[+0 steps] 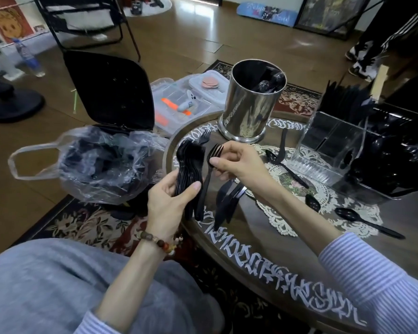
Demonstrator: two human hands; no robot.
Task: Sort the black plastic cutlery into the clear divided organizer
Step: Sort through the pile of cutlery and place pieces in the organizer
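My left hand (169, 201) grips a stacked bundle of black plastic forks (188, 165) by the handles, above the table's left edge. My right hand (239, 162) pinches the neck of one more black fork (209, 172) lying against that bundle. The clear divided organizer (328, 153) stands at the right, with black cutlery upright in its far compartments. Loose black spoons (362, 219) lie on the table to the right, and black knives (227, 201) lie under my right wrist. Another fork (205, 134) lies near the steel canister.
A steel canister (249, 104) holding wrapped black cutlery stands at the back of the round dark table (263, 244). A black bin lined with a clear bag (101, 162) sits left of the table. Clear lidded boxes (179, 100) lie behind. A person's legs (372, 44) are at the far right.
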